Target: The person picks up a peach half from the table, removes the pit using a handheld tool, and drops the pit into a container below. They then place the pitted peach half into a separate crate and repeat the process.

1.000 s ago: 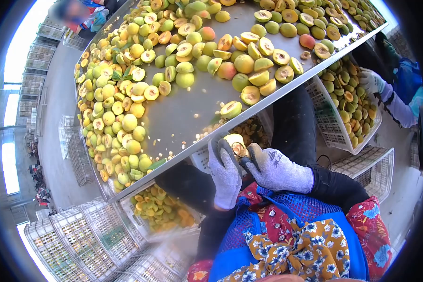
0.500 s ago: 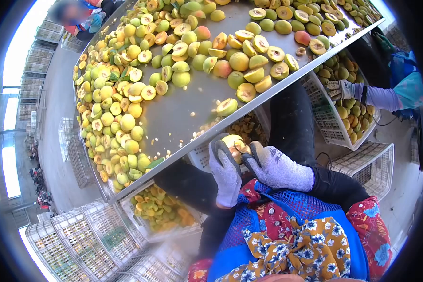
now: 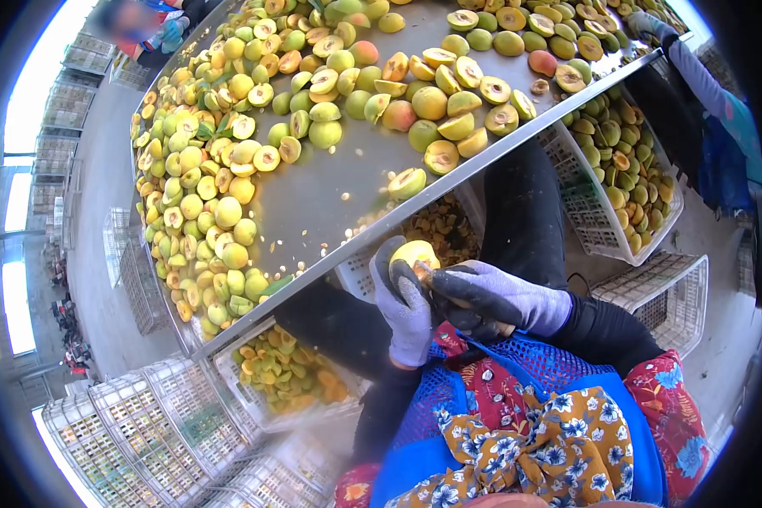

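Note:
My left hand (image 3: 404, 305), in a pale purple glove with dark palm and fingers, is closed round a yellow apricot (image 3: 416, 253), whose cut side is partly hidden by the fingers. Against it presses my right hand (image 3: 504, 296), gloved alike, with the fingers curled. A tan end of what looks like a small hand tool (image 3: 505, 328) sticks out below the right fingers; its tip is hidden at the fruit. Both hands are in front of my lap, just below the metal table's edge (image 3: 360, 251). Several halved apricots (image 3: 407, 183) lie near that edge.
Whole and halved apricots (image 3: 229, 212) heap the table, with loose pits scattered on the metal. A crate of fruit (image 3: 637, 245) stands at right, another crate (image 3: 267, 406) below the table at left. Plastic crates (image 3: 157, 423) surround me. A co-worker's gloved hand (image 3: 649, 28) reaches over the table's far right.
My right hand has turned, its fingers now curled lower beneath the apricot. The fruit has tilted in my left hand. The co-worker's hand has gone from the right crate up to the table.

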Motion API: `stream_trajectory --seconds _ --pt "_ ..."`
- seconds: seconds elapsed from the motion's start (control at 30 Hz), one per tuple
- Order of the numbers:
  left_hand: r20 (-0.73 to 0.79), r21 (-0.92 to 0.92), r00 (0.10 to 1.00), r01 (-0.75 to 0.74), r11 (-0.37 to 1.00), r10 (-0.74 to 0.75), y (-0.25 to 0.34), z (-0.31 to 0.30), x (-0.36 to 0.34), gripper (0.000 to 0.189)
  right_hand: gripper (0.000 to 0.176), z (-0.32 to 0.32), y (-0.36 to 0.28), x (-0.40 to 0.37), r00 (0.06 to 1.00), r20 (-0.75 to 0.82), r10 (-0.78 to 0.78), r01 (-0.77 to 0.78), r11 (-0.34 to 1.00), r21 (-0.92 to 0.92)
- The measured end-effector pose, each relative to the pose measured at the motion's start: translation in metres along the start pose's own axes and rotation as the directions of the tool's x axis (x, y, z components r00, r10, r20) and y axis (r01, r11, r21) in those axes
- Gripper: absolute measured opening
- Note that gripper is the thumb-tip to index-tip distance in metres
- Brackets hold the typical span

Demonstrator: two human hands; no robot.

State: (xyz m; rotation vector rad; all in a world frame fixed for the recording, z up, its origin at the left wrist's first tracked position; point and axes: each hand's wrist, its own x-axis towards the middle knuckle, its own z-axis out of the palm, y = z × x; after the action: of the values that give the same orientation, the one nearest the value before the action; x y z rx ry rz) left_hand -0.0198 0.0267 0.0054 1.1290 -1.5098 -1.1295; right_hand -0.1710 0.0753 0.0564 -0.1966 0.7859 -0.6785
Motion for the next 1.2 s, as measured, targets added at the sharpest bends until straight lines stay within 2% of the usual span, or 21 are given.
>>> stream_trajectory --seconds 0.03,0.1,0.23,0.3,0.33,0.37,0.43,0.47,0.5,0.57,0.63,0.7,0.73,0.77,0.8,0.83,0.9,0.97,1.07,1.13,1.2 --pt "0.029 -0.041 0.999 0.017 0.999 -0.016 -0.002 -0.002 0.000 0.027 0.036 -0.003 0.004 0.002 0.998 0.061 0.016 -0.026 0.983 0.180" --pt "0.092 -0.123 0.995 0.052 0.991 -0.040 -0.008 -0.005 0.002 0.027 0.037 -0.024 0.012 0.014 0.887 0.460 0.038 -0.299 0.807 0.510" --pt "0.176 0.152 0.983 0.030 0.988 -0.057 -0.006 -0.005 -0.002 0.027 0.037 -0.016 0.016 0.005 0.999 0.033 0.038 -0.046 0.962 0.268" --pt "0.187 0.243 0.982 -0.048 0.969 0.001 0.001 -0.005 -0.004 0.027 0.036 -0.020 0.019 0.003 0.992 0.110 0.066 -0.106 0.907 0.407" --pt "0.173 0.214 0.985 -0.044 0.976 0.006 0.005 -0.005 -0.007 0.028 0.036 -0.028 0.024 0.006 0.965 0.252 0.074 -0.190 0.859 0.476" --pt "0.179 0.243 0.979 -0.141 0.960 0.098 0.008 -0.005 -0.008 0.029 0.036 -0.036 0.028 0.009 0.918 0.392 0.063 -0.280 0.803 0.526" --pt "0.262 0.355 0.965 -0.087 0.931 -0.010 0.015 -0.004 -0.006 0.028 0.037 -0.038 0.033 0.009 0.931 0.363 0.044 -0.249 0.803 0.542" --pt "0.266 0.355 0.955 0.027 0.935 -0.129 0.016 -0.002 -0.006 0.026 0.038 -0.037 0.036 0.008 0.950 0.307 0.061 -0.222 0.822 0.524" --pt "0.268 0.324 0.948 0.079 0.943 -0.172 0.011 -0.001 -0.007 0.026 0.038 -0.036 0.038 0.007 0.965 0.252 0.071 -0.194 0.841 0.506" --pt "0.203 0.216 0.970 0.089 0.972 -0.134 0.007 0.001 -0.017 0.027 0.039 -0.034 0.037 0.002 0.940 0.332 0.081 -0.278 0.744 0.607" --pt "0.213 0.011 0.976 -0.038 0.999 0.035 0.014 0.001 -0.023 0.035 0.039 -0.041 0.049 0.004 0.890 0.441 0.114 -0.395 0.675 0.623" --pt "0.292 -0.090 0.955 -0.033 0.995 0.059 0.001 -0.003 -0.021 0.039 0.038 -0.039 0.054 0.003 0.939 0.323 0.121 -0.315 0.684 0.658" --pt "0.344 -0.229 0.938 0.126 0.965 -0.041 -0.005 -0.004 -0.022 0.040 0.037 -0.037 0.051 0.000 0.947 0.295 0.128 -0.303 0.668 0.680" --pt "0.386 -0.291 0.920 0.189 0.938 -0.066 -0.013 -0.005 -0.022 0.036 0.035 -0.034 0.048 -0.004 0.954 0.268 0.135 -0.289 0.652 0.701" --pt "0.433 -0.302 0.901 0.190 0.934 -0.044 -0.012 -0.005 -0.021 0.034 0.034 -0.031 0.045 -0.007 0.960 0.240 0.142 -0.274 0.635 0.722" --pt "0.464 -0.303 0.885 0.192 0.933 -0.031 -0.010 -0.009 -0.022 0.032 0.034 -0.027 0.042 -0.011 0.936 0.325 0.132 -0.341 0.565 0.751" --pt "0.547 -0.264 0.837 0.190 0.946 -0.016 -0.008 -0.015 -0.016 0.029 0.034 -0.043 0.059 -0.004 0.949 0.302 0.089 -0.288 0.634 0.718" --pt "0.567 -0.222 0.817 0.280 0.934 -0.110 -0.004 -0.018 -0.010 0.035 0.035 -0.043 0.055 0.000 0.920 0.378 0.104 -0.353 0.640 0.683" --pt "0.350 -0.219 0.932 0.179 0.959 -0.094 -0.018 -0.016 -0.018 0.030 0.037 -0.024 0.039 0.003 0.927 0.352 0.132 -0.327 0.744 0.583" --pt "0.185 -0.269 0.978 0.140 0.953 -0.092 -0.010 -0.017 -0.022 0.028 0.037 -0.009 0.030 0.000 0.979 0.183 0.085 -0.143 0.932 0.332" --pt "-0.066 -0.314 0.908 0.374 0.873 -0.413 -0.038 -0.047 -0.023 0.029 0.037 0.006 0.023 -0.004 0.998 0.048 -0.042 0.043 0.999 -0.017"
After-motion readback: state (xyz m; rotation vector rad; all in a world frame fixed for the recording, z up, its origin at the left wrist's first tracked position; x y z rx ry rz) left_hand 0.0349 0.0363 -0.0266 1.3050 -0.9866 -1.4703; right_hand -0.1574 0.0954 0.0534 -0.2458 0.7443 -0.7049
